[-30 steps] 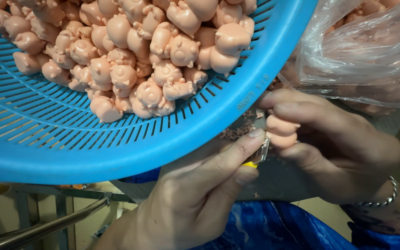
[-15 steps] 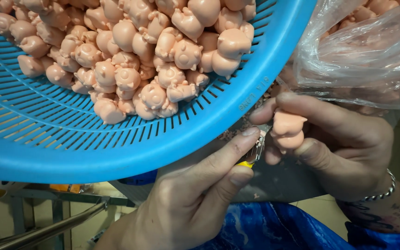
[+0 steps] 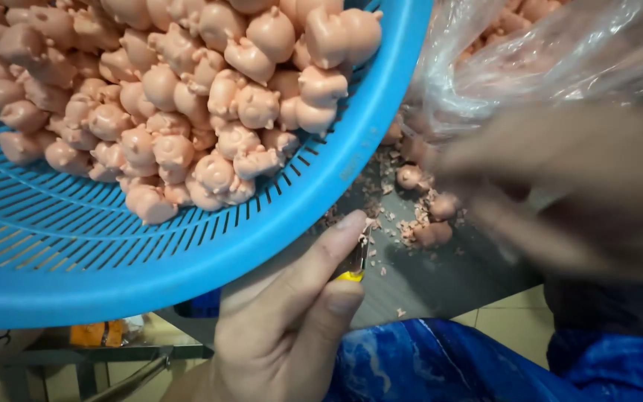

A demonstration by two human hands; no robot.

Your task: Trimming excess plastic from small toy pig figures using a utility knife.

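Blue slotted basket (image 3: pixel 187 253) sat tilted over the work surface (image 3: pixel 440 275), heaped with pink pig figures (image 3: pixel 187 97). Left hand (image 3: pixel 284 335) was below the basket's rim, thumb and forefinger pinched narrow on a small yellow-handled blade (image 3: pixel 356 260), its tip just beside the rim. Right hand (image 3: pixel 560 193) was motion-blurred near the surface's right edge; couldn't tell finger spread or whether it held anything. Loose pig figures (image 3: pixel 429 216) and pink trimmings (image 3: pixel 381 208) lay on the surface between the blade and the right hand's fingers. Clear plastic bag (image 3: pixel 545 52) of more figures sat at the far right corner.
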